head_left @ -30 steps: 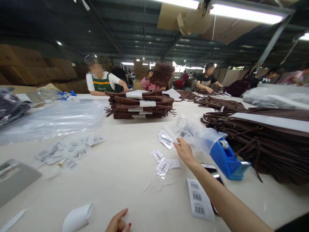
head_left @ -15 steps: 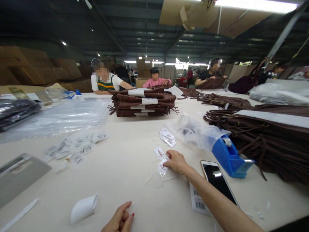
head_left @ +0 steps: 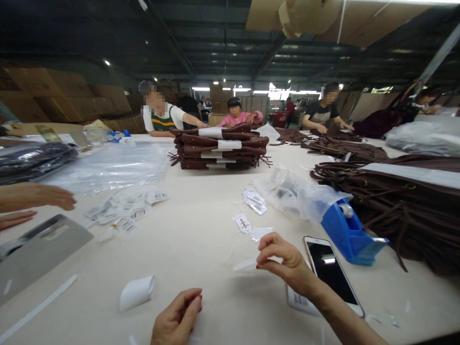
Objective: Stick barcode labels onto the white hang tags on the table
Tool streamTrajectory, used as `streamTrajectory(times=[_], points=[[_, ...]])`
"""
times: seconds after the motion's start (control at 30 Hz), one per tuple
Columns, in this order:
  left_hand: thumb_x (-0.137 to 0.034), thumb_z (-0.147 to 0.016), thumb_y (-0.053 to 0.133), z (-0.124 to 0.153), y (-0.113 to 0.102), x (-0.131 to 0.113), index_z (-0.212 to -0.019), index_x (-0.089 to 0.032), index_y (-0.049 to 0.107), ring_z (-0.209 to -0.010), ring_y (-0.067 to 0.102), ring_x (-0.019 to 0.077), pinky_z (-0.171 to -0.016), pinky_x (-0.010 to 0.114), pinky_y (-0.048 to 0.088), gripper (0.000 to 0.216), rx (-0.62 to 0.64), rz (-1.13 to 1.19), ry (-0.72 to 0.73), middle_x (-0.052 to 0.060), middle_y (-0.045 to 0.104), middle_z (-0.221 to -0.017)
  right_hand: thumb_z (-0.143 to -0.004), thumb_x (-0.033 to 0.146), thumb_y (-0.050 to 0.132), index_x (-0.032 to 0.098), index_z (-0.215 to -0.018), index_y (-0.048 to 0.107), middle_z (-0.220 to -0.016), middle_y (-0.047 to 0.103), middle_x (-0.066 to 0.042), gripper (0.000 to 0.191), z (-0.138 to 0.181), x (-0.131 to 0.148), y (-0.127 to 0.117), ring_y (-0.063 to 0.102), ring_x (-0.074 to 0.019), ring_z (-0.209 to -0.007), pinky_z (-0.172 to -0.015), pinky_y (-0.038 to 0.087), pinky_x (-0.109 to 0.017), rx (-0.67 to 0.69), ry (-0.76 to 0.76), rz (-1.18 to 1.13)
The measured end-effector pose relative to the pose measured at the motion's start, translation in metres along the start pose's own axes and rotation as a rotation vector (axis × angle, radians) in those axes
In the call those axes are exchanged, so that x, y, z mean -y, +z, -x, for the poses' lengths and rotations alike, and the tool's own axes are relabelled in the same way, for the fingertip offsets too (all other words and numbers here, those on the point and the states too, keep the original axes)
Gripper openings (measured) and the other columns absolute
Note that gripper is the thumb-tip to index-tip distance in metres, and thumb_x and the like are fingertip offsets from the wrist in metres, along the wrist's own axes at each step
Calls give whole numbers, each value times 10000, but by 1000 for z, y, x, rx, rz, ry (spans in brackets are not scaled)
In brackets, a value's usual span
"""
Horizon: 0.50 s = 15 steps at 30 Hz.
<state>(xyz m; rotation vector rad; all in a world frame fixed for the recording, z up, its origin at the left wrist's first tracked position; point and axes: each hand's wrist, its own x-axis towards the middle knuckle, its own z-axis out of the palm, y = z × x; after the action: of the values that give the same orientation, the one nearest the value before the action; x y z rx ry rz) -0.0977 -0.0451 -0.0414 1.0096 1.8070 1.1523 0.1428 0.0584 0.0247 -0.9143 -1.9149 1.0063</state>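
The right hand (head_left: 287,261) pinches a thin white tag (head_left: 246,264) between thumb and fingers, just above the bench (head_left: 201,239); it is seen nearly edge-on and blurred, so its print cannot be read. The left hand (head_left: 177,317) waits at the near edge, fingers curled and thumb drawn in against them; whether it grips anything cannot be told. The step in hand looks like picking up a single tag, and a next move would call for a light hold on its edge and loose string kept free. Just beyond the right hand lie a blank white card (head_left: 261,233) and a red-printed hang tag (head_left: 243,223), with a small pile of tags (head_left: 255,201) farther off. To the right are a smartphone (head_left: 333,270), a barcode sheet (head_left: 301,302) partly under the forearm, a blue tape dispenser (head_left: 347,235) and heaped brown bags (head_left: 424,211). To the left are a curled paper (head_left: 136,293), scattered barcode labels (head_left: 124,208) and another person's hand (head_left: 52,196). Far across, a stack of brown bags (head_left: 224,155) wears white paper bands.
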Motion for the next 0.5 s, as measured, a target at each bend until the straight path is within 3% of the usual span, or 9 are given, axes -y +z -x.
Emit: streamTrajectory(times=[0.1, 0.2, 0.27, 0.37, 0.43, 0.5], points=[[-528, -645, 551, 3, 3, -27, -881, -180, 631, -583, 499, 132, -487, 225, 375, 429, 119, 81, -25, 51, 660, -834, -751, 215, 572, 282, -746, 698, -838, 545, -49, 142, 24, 19, 5, 526, -169, -806, -698, 434, -285, 167, -82, 72], [-484, -648, 577, 7, 12, -46, -892, -193, 646, -861, 525, 182, -705, 249, 406, 386, 335, 162, 73, 72, 589, -1106, -749, 194, 570, 332, -816, 699, -794, 577, -60, 201, 42, 34, 11, 539, -172, -749, -644, 444, -288, 238, -139, 69], [-484, -648, 582, 12, 20, -50, -874, -165, 650, -865, 532, 186, -721, 253, 399, 397, 527, 327, -11, 82, 624, -1011, -724, 217, 609, 349, -812, 701, -755, 605, -60, 183, 48, 42, 14, 552, -172, -692, -607, 444, -289, 235, -129, 38], [-473, -576, 657, 21, 30, -42, -722, -103, 636, -554, 513, 104, -526, 204, 362, 399, 738, 610, -280, 46, 618, -623, -714, 268, 628, 365, -811, 697, -703, 637, -55, 154, 54, 50, 13, 560, -178, -648, -592, 441, -303, 199, -109, 11], [-423, -496, 729, 26, 31, -35, -621, -107, 588, -437, 458, 66, -440, 177, 316, 368, 769, 711, -389, 14, 572, -507, -732, 259, 606, 369, -831, 692, -707, 650, -55, 172, 58, 47, 12, 566, -183, -662, -605, 445, -306, 188, -135, 11], [-393, -488, 744, 28, 28, -29, -598, -126, 546, -375, 426, 49, -379, 159, 288, 350, 720, 705, -424, -2, 557, -461, -738, 234, 586, 348, -834, 697, -768, 656, -63, 186, 62, 36, 14, 575, -193, -723, -643, 457, -304, 147, -121, -2]])
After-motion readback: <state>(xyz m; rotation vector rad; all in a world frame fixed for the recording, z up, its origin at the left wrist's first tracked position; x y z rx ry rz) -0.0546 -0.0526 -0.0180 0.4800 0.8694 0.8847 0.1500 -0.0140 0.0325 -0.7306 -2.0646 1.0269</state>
